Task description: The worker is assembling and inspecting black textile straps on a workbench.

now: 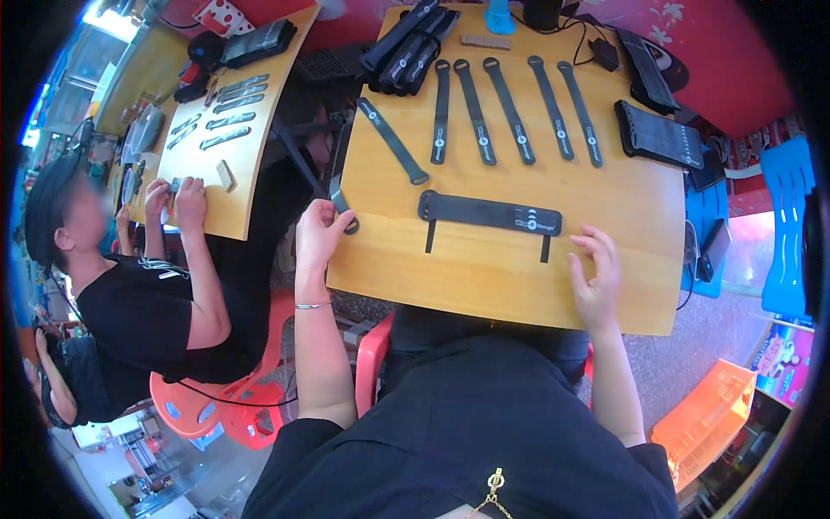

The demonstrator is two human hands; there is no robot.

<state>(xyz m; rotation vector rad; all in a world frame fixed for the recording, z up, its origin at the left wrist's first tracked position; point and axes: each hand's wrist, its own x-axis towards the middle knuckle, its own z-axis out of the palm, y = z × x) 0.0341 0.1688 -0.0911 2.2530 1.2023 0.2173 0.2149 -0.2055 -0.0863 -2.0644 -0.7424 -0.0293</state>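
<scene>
My left hand (320, 233) is at the table's left edge, its fingers closed on a dark strap (338, 195) whose slotted end pokes out beside the fingertips. My right hand (596, 277) hovers over the right front of the table, fingers apart, holding nothing. Between the hands lies a wider black strap (484, 212) with pale print and a round hole at its left end. Two short black tape marks (545, 249) stick out below it. A slanted narrow strap (393, 141) rests beyond my left hand. Farther back, several narrow straps (511, 112) lie side by side, slotted ends away from me.
A bundle of black straps (406, 60) lies at the back left of the wooden table (622, 303). Black packs (659, 136) sit along its right edge; a small wooden block (486, 41) is at the back. At left, a co-worker (147, 303) handles something at another table (259, 164).
</scene>
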